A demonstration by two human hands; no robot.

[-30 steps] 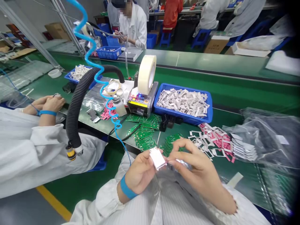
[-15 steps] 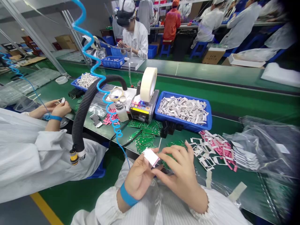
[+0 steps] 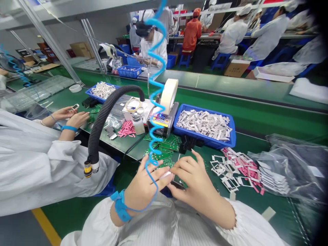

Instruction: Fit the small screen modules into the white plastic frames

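Note:
A small white rectangular panel (image 3: 166,175) is held over the table's front edge, mostly covered by fingers. My left hand (image 3: 143,188), palm turned down, pinches its left side; a blue band with a coiled cord circles that wrist. My right hand (image 3: 196,181) has thumb and forefinger closed at the panel's right edge, its other fingers raised. Just beyond my fingers lie green circuit boards (image 3: 167,147), partly hidden by my hands. To the right are loose white frames (image 3: 230,184) and pink strips (image 3: 247,167).
A blue bin (image 3: 205,141) of white frames stands behind, beside a tape dispenser (image 3: 164,124). A blue coiled cord (image 3: 156,54) hangs in front of me. Left are a bottle (image 3: 138,124), a black hose (image 3: 98,136) and a co-worker's hands (image 3: 74,118). Plastic bags (image 3: 289,164) lie right.
My left hand has rolled from palm up to palm down, covering much of the panel. The blue cord has swung right in view. A co-worker's hands have moved apart.

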